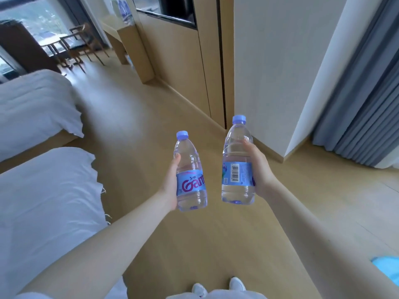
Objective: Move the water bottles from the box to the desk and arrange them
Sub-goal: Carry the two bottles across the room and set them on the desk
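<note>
The left hand (172,186) closes round the middle of one water bottle (190,160) and the right hand (258,169) round a second bottle (236,147), both upright in the air over the wooden floor (151,126), well apart from the desk (121,33) far ahead. They look full, so rather heavy, with thin smooth walls that may dent, and the label band seems the best grip. The left label (191,183) reads "Gan", cut off, in pink; the right shows a barcode (235,173).

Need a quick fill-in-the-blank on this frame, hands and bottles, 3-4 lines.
1. The left hand grips the left bottle with its cap pointing ____.
2. The right hand grips the right bottle, which turns a black-striped ____ toward the camera.
3. Together the hands carry ____ bottles.
4. The white bed lies on the person's ____ side.

Missing words: up; barcode; two; left
</note>
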A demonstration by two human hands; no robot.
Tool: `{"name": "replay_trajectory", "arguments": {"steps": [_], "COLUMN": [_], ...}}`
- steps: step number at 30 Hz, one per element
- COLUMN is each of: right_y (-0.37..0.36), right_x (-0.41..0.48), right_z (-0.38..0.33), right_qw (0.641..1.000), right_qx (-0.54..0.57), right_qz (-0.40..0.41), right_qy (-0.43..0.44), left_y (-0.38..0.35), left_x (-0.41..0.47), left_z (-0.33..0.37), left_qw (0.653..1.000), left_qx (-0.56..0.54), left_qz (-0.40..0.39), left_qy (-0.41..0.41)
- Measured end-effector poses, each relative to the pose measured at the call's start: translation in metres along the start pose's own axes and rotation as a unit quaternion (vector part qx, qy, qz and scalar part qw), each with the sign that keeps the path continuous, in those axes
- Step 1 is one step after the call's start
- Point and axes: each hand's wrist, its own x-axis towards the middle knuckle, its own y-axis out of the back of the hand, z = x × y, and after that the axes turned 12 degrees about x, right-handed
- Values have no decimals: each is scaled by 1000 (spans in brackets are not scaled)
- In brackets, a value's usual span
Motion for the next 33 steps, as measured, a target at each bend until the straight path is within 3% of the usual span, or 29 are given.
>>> {"name": "replay_trajectory", "arguments": {"steps": [9, 14, 20, 33], "right_y": [-29, -63, -137, -288], "right_x": [65, 119, 200, 346], "right_z": [0, 0, 0, 42], "right_qw": [999, 997, 995, 986], "right_qx": [-30, -72, -102, -153], "right_qz": [-8, -8, -16, -55], "right_qy": [-12, -8, -3, -32], "left_y": [28, 50, 112, 258], "left_x": [59, 107, 169, 259], "left_z": [35, 56, 115, 199], "left_qw": [1000, 998, 997, 995], "left_qx": [-22, -42, -19, -90], "left_qz": [1, -36, -62, -18], "left_qy": [-20, -11, -36, -39]}}
